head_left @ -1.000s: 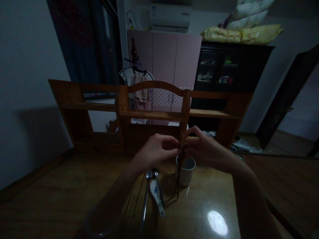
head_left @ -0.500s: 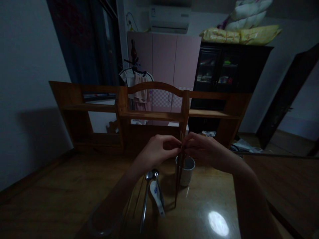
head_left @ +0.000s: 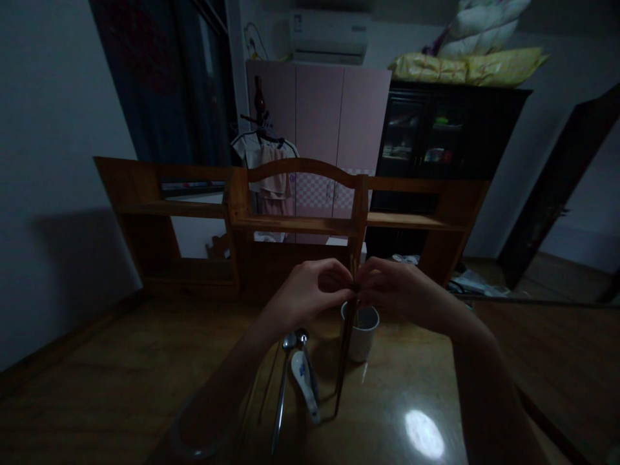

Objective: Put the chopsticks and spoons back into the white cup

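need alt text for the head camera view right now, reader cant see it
A person's left hand and right hand pinch dark chopsticks near their tops, roughly upright, in front of a white cup on a wooden table. A porcelain spoon and two metal utensils lie to the left, and a wooden shelf stands behind in a dim room.

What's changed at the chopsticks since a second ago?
The chopsticks' lower ends have swung toward the wearer and slightly left; the right hand's upper knuckle has dipped. Nothing was visibly picked up or let go. The left hand, cup, ceramic spoon and long metal spoon look unchanged.
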Demonstrator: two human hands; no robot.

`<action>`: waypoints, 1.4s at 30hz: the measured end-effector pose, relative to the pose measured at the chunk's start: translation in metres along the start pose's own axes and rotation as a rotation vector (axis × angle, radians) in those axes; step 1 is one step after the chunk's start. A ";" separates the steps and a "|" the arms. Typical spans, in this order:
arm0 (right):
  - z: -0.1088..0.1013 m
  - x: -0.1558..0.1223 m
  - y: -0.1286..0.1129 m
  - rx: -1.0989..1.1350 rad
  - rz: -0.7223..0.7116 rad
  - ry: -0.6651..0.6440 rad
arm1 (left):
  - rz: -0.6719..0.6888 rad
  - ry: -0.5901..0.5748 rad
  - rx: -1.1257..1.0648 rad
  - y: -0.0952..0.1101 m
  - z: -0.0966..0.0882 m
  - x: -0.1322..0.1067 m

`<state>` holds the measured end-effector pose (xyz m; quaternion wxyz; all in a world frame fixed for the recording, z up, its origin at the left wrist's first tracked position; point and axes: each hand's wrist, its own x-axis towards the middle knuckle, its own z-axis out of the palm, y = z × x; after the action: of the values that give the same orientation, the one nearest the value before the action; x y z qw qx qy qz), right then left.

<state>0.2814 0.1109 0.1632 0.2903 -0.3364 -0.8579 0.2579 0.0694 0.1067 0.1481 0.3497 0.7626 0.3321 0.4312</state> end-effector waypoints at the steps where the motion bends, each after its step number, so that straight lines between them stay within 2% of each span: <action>1: 0.000 0.000 0.000 -0.003 0.003 0.000 | -0.008 -0.007 0.002 0.000 0.000 0.000; 10: 0.000 0.000 0.001 0.060 -0.011 0.019 | -0.012 -0.015 0.025 0.001 -0.001 0.000; 19: -0.002 0.000 0.001 0.015 -0.025 0.026 | 0.005 -0.040 0.012 -0.004 -0.002 0.000; 31: -0.001 0.001 0.001 -0.010 0.003 0.017 | -0.088 -0.085 0.022 -0.006 -0.002 -0.001; 36: -0.002 0.001 0.002 -0.030 0.007 0.034 | -0.075 -0.109 0.086 -0.008 0.001 -0.001; 42: -0.002 0.001 0.000 -0.021 -0.003 0.023 | -0.059 -0.135 0.058 -0.008 0.002 -0.001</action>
<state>0.2823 0.1118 0.1646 0.2970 -0.3413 -0.8577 0.2443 0.0693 0.1092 0.1402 0.3614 0.7898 0.3423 0.3584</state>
